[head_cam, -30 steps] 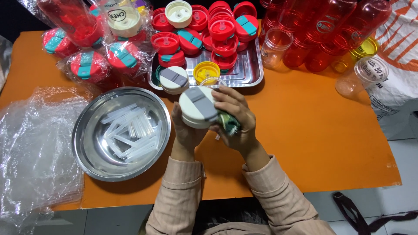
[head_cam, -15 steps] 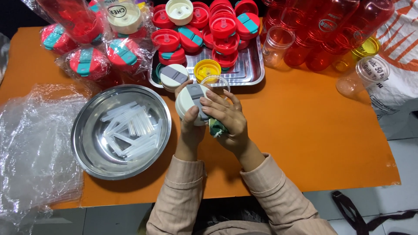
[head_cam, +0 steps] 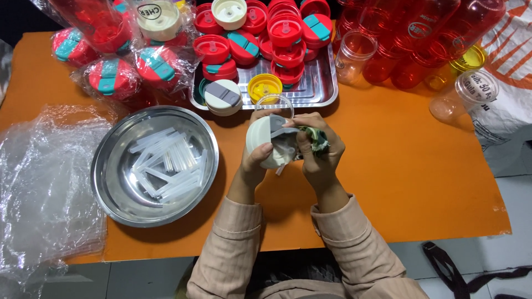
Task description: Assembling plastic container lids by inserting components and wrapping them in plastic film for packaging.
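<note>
While you hold your hands close together over the orange table [head_cam: 421,182], your left hand [head_cam: 256,160] is closed around a cream bottle lid [head_cam: 260,138] with a grey flip tab [head_cam: 277,126], and the thumb presses on its lower edge. Your right hand [head_cam: 318,152] is curled on a small green cloth [head_cam: 317,141] and its fingers touch the grey tab, so both hands meet on the same lid. This lid is in the air, just in front of a steel tray [head_cam: 324,91] and a little above the table. A clear bottle mouth [head_cam: 274,101] shows just behind the lid. In the tray you see many red lids [head_cam: 285,30], some with teal tabs, one yellow lid [head_cam: 264,87] and another cream lid with grey tab [head_cam: 223,97] at the front edge. To your left stands a round steel bowl [head_cam: 111,182] which holds clear plastic straws [head_cam: 166,166]. Further left, crumpled clear plastic sheets [head_cam: 44,182] lie on the table edge. Behind the bowl there are wrapped red bottles [head_cam: 111,77] in clear bags. To the right of the tray stand red transparent bottles [head_cam: 399,61] without lids, near a clear cup [head_cam: 463,94].
</note>
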